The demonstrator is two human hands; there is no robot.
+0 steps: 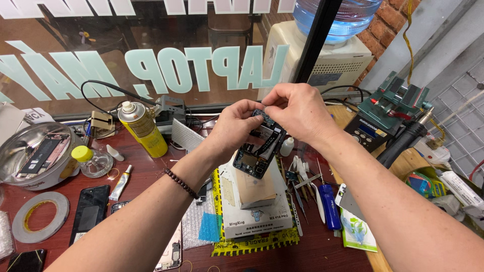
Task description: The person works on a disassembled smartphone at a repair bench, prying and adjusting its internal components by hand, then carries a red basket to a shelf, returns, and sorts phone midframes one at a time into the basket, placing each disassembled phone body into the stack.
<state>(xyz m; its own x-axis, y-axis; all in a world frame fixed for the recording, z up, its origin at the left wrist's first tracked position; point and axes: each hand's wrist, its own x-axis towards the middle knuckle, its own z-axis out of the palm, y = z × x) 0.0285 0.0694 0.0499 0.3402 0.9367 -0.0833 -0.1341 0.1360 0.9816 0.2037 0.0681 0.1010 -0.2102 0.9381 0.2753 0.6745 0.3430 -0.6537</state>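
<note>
A reddish-brown table (151, 176) carries a yellow spray can (143, 129), a tape roll (40, 215), a black phone (91, 211), a metal bowl (30, 158), a small glue tube (121, 183), a white box (257, 214) and a blue pen-shaped tool (330, 206).

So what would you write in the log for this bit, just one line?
left hand: holds opened phone | right hand: pinches phone's top edge | below: white box | left: yellow spray can

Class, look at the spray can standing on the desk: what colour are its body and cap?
The spray can has a yellow body and a white cap, seen in the head view.
</note>
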